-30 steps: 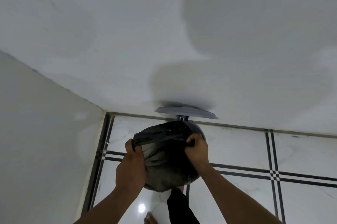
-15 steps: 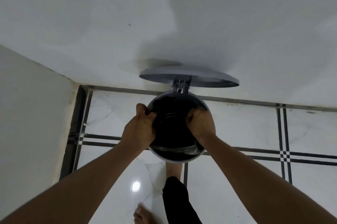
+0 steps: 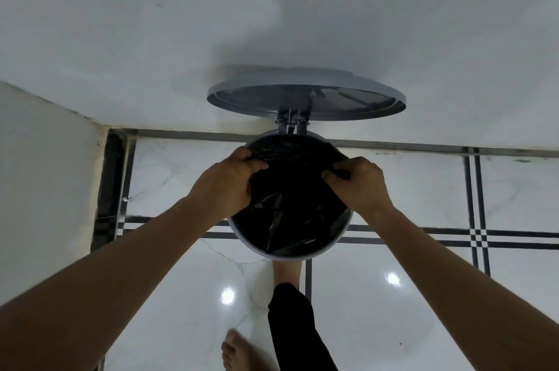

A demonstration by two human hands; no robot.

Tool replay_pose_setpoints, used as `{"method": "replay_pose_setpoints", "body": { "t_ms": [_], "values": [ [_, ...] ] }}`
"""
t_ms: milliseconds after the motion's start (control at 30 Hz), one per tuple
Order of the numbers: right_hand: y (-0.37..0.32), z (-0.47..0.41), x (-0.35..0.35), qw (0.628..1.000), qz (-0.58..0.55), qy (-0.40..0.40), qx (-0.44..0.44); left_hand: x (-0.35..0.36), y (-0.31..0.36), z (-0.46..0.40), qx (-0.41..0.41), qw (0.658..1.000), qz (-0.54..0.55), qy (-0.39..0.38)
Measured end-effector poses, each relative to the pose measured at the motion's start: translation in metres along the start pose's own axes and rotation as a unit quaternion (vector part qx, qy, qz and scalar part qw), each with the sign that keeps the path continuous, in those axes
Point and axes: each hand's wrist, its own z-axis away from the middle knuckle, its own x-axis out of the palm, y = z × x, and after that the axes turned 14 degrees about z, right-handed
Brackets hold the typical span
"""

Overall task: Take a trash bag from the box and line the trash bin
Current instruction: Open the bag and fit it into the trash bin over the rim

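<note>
A person's left hand (image 3: 225, 181) is gripping a fold of the crinkled black plastic trash bag (image 3: 290, 210), fingers curled into the film at the left side of the opening, while the right hand (image 3: 358, 184) is pinching the bag's edge opposite, at the right side. Between the two hands the bag is sitting down inside the round grey metal trash bin (image 3: 329, 245), its glossy folds filling the mouth and its upper edge lying along the far rim. Just beyond the hands, the bin's round grey lid (image 3: 305, 98) is standing open on its hinge against the white wall (image 3: 272, 23). Below the hands, one bare foot (image 3: 287, 272) is reaching under the near edge of the bin, a black trouser leg (image 3: 295, 328) above it, and the other bare foot (image 3: 242, 354) is resting on the glossy white tiled floor (image 3: 393, 310) with dark inlaid lines.
</note>
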Motion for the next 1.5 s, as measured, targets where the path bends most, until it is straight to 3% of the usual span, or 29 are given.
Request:
{"method": "replay_pose_setpoints", "body": {
  "t_ms": [67, 167, 267, 367, 500, 567, 600, 667, 733, 833, 933, 1033, 1167, 1267, 1367, 1500],
  "values": [
    [0.003, -0.002, 0.002, 0.997, -0.009, 0.074, -0.009, -0.001, -0.003, -0.002, 0.017, 0.996, 0.009, 0.085],
    [0.007, -0.002, -0.001, 0.986, 0.018, 0.161, -0.042, 0.002, -0.002, -0.001, 0.033, 0.991, -0.005, 0.127],
    [0.006, 0.006, -0.003, 0.984, 0.052, 0.133, -0.109, 0.004, -0.007, 0.004, 0.066, 0.989, -0.044, 0.123],
    [0.012, 0.002, -0.012, 0.993, 0.000, 0.097, -0.066, -0.006, -0.022, -0.003, 0.068, 0.986, -0.024, 0.150],
    [0.011, -0.021, -0.025, 0.995, -0.093, -0.012, 0.022, -0.030, -0.032, -0.024, -0.027, 0.985, 0.157, 0.062],
    [0.010, -0.034, -0.029, 0.985, -0.148, -0.084, 0.039, -0.043, -0.027, -0.031, -0.105, 0.950, 0.292, -0.039],
    [0.008, -0.038, -0.032, 0.973, -0.198, -0.111, 0.053, -0.046, -0.025, -0.034, -0.132, 0.937, 0.314, -0.077],
    [0.004, -0.046, -0.037, 0.963, -0.242, -0.099, 0.063, -0.049, -0.030, -0.041, -0.151, 0.951, 0.260, -0.073],
    [0.004, -0.055, -0.037, 0.983, -0.176, -0.021, 0.052, -0.052, -0.032, -0.048, -0.128, 0.985, 0.114, -0.025],
    [0.004, -0.064, -0.031, 0.994, -0.088, 0.067, -0.019, -0.050, -0.039, -0.056, -0.078, 0.996, -0.047, -0.017],
    [0.007, -0.070, -0.021, 0.994, 0.036, 0.039, -0.098, -0.050, -0.034, -0.064, -0.103, 0.994, 0.023, 0.017],
    [0.003, -0.080, -0.017, 0.991, 0.092, 0.017, -0.096, -0.044, -0.029, -0.073, -0.132, 0.984, 0.116, 0.022],
    [-0.008, -0.091, -0.019, 0.985, 0.133, -0.078, -0.072, -0.041, -0.025, -0.078, -0.125, 0.990, 0.063, -0.020],
    [-0.014, -0.091, -0.024, 0.984, 0.067, -0.167, 0.003, -0.033, -0.031, -0.072, -0.157, 0.982, 0.085, -0.065],
    [-0.006, -0.088, -0.026, 0.968, -0.071, -0.210, 0.120, -0.031, -0.042, -0.063, -0.221, 0.951, 0.215, 0.019],
    [0.017, -0.075, -0.029, 0.914, -0.269, -0.245, 0.179, -0.023, -0.057, -0.044, -0.270, 0.895, 0.336, 0.109]
  ]
}}
